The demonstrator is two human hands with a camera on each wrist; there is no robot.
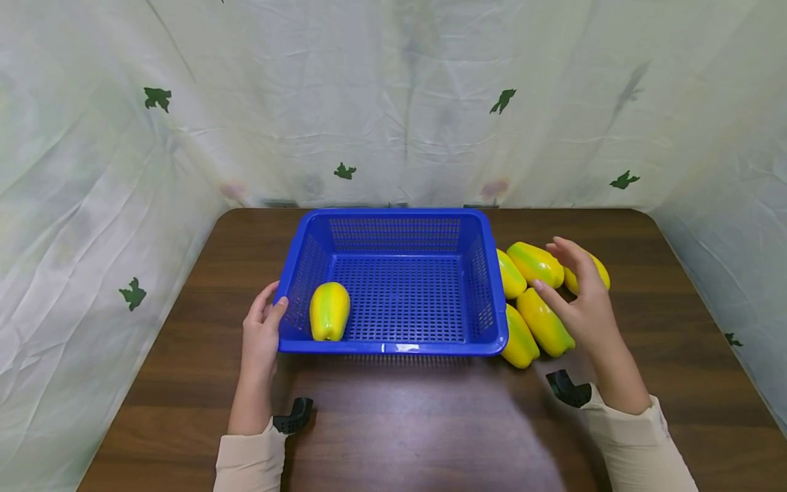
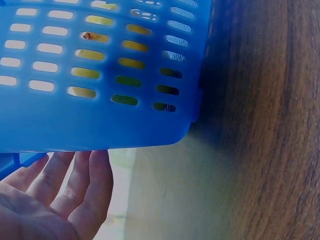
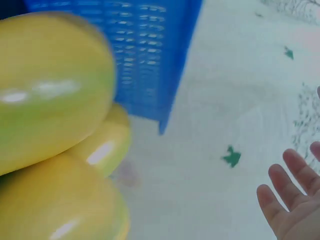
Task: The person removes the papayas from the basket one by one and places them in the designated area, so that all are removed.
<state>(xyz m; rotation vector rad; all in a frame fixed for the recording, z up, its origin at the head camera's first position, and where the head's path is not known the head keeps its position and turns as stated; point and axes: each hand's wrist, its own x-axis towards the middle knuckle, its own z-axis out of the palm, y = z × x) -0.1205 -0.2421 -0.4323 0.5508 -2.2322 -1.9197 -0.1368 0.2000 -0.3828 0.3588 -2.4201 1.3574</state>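
Observation:
A blue plastic basket with slotted walls stands in the middle of the table, one yellow-green papaya in its front left corner. At the basket's left side my left hand grips the rim, thumb on top and fingers against the outside; in the left wrist view those fingers bend up to the slotted wall. My right hand hovers over several papayas heaped against the basket's right side. Its thumb and fingers are spread apart with nothing between them. In the right wrist view the papayas lie beside the basket wall.
The brown wooden table reaches back to a pale curtain with green leaf-like patches, which also hangs along both sides. Black wrist mounts stick out from both sleeves.

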